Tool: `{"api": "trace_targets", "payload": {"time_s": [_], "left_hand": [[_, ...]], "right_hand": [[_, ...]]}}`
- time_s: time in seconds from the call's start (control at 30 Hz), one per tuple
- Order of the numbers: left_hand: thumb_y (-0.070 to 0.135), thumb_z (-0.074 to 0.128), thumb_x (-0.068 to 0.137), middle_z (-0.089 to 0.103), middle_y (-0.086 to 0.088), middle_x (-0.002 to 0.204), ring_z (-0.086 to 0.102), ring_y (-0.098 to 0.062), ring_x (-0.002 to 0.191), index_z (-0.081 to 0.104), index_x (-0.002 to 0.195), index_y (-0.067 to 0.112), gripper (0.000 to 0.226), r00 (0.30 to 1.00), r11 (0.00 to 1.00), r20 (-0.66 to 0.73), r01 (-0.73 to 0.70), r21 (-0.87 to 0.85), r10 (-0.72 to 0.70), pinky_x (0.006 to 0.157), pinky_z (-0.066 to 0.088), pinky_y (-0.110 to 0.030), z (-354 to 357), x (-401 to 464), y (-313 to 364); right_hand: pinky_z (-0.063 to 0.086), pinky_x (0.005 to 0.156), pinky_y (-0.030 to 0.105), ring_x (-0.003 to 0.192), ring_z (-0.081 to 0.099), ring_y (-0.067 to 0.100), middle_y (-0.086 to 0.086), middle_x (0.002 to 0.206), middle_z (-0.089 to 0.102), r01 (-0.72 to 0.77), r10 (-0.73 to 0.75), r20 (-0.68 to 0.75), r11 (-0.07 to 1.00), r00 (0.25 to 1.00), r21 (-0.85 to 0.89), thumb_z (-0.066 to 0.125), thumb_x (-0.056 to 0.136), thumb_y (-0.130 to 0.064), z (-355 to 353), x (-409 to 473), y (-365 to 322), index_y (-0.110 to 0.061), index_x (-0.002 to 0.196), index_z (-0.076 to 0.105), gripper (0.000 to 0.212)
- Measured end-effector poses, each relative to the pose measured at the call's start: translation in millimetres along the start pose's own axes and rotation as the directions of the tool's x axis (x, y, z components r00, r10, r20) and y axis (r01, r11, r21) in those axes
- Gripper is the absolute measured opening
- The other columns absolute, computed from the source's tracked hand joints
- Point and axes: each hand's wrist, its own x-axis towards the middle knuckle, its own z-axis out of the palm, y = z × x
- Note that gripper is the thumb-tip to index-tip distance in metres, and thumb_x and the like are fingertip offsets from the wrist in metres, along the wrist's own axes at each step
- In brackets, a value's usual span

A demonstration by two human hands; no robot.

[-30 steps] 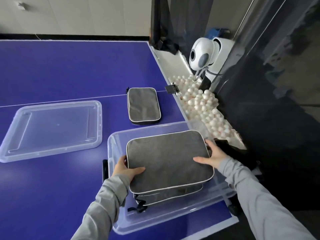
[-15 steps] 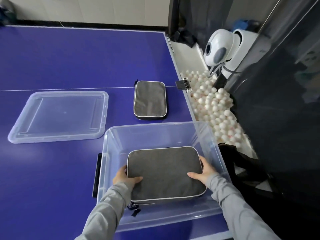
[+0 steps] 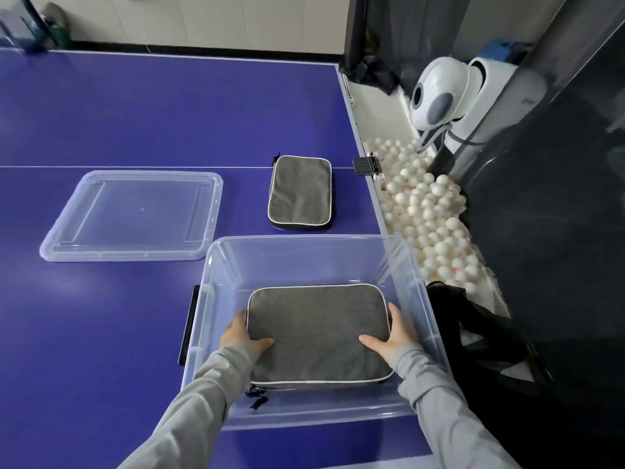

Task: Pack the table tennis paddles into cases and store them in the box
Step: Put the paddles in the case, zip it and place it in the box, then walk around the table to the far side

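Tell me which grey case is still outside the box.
The smaller-looking case lying alone on the table, beyond the box and right of the lid. The other case is inside, held by both hands.

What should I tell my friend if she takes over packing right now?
Left hand: grips the left edge of the grey case in the clear box.
Right hand: grips its right edge.
Under it another case seems to lie; only a zip pull peeks out.
Done: that top case is in the box.
Left: let go, put in the second grey case lying on the table behind the box, then fit the lid, which lies to the box's left.
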Motion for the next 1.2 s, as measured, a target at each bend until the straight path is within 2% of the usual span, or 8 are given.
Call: {"api": "trace_targets", "payload": {"time_s": [0.1,0.23,0.37,0.5,0.73,0.9,1.03,1.2], "left_hand": [[0.022,0.072,0.078,0.030,-0.015,0.146,0.035,-0.029,0.133,0.017,0.146,0.010,0.088,0.989,0.979,-0.030,-0.137,0.148,0.143,0.106,0.027,-0.030,-4,-8,13],[0.024,0.060,0.088,0.022,-0.011,0.153,0.022,-0.025,0.142,0.013,0.148,0.008,0.077,0.935,0.890,-0.048,-0.318,0.328,0.352,0.114,0.021,-0.032,-14,-19,30],[0.031,0.050,0.093,0.008,-0.004,0.158,0.003,-0.021,0.147,0.010,0.149,0.011,0.071,0.875,0.760,-0.048,-0.389,0.520,0.481,0.118,0.010,-0.038,-38,-33,33],[0.034,0.049,0.093,0.009,-0.004,0.158,0.003,-0.022,0.147,0.017,0.148,0.013,0.067,0.824,0.800,-0.224,-0.379,0.465,0.521,0.118,0.010,-0.041,-71,-52,16],[0.025,0.057,0.091,0.033,-0.012,0.149,0.029,-0.029,0.140,0.037,0.141,0.005,0.057,0.807,0.952,-0.509,-0.217,0.215,0.299,0.113,0.026,-0.038,-119,-87,-92],[0.028,0.054,0.092,0.039,-0.010,0.144,0.041,-0.030,0.129,0.039,0.140,0.008,0.054,0.868,0.997,-0.496,0.026,0.075,0.015,0.104,0.037,-0.040,-125,-112,-212],[0.031,0.050,0.094,0.042,-0.013,0.140,0.049,-0.031,0.122,0.040,0.138,0.010,0.050,0.936,0.973,-0.277,0.230,0.019,-0.216,0.104,0.036,-0.035,-119,-144,-315],[0.034,0.050,0.093,0.043,-0.014,0.139,0.045,-0.032,0.127,0.040,0.137,0.010,0.051,0.864,0.885,-0.194,0.459,-0.079,-0.465,0.105,0.036,-0.038,-107,-200,-435]], "right_hand": [[0.020,0.111,0.029,0.137,0.028,0.025,0.012,0.148,0.031,0.102,-0.108,-0.105,0.993,0.989,-0.061,0.075,0.075,-0.028,-2,-7,-9,-0.008,0.145,0.022,0.090],[0.019,0.105,0.024,0.132,0.037,0.032,0.020,0.140,0.042,0.202,-0.208,-0.246,0.978,0.947,-0.049,0.068,0.082,-0.018,-4,-17,-33,-0.002,0.138,0.035,0.068],[0.021,0.111,0.035,0.132,0.038,0.032,0.018,0.139,0.044,0.334,-0.350,-0.194,0.936,0.916,-0.113,0.061,0.087,-0.017,4,-24,-70,-0.001,0.136,0.038,0.056],[0.024,0.113,0.037,0.135,0.035,0.031,0.018,0.142,0.040,0.490,-0.501,-0.076,0.862,0.862,-0.131,0.055,0.091,-0.015,24,-34,-115,0.001,0.138,0.036,0.053],[0.018,0.115,0.037,0.138,0.028,0.028,0.014,0.146,0.035,0.761,-0.740,0.183,0.615,0.648,-0.207,0.051,0.092,-0.017,109,-73,-197,-0.002,0.139,0.036,0.051],[0.011,0.117,0.032,0.142,0.020,0.023,0.011,0.148,0.033,0.884,-0.792,0.394,0.392,0.466,-0.257,0.047,0.094,-0.022,199,-127,-233,-0.007,0.140,0.034,0.050],[0.013,0.114,0.031,0.142,0.020,0.021,0.008,0.148,0.033,0.912,-0.641,0.650,0.304,0.409,-0.274,0.046,0.095,-0.024,278,-183,-245,-0.010,0.140,0.035,0.048],[0.027,0.112,0.036,0.134,0.033,0.025,0.007,0.145,0.038,0.941,-0.364,0.870,0.190,0.334,-0.281,0.046,0.095,-0.024,375,-253,-235,-0.013,0.140,0.035,0.047]]}}
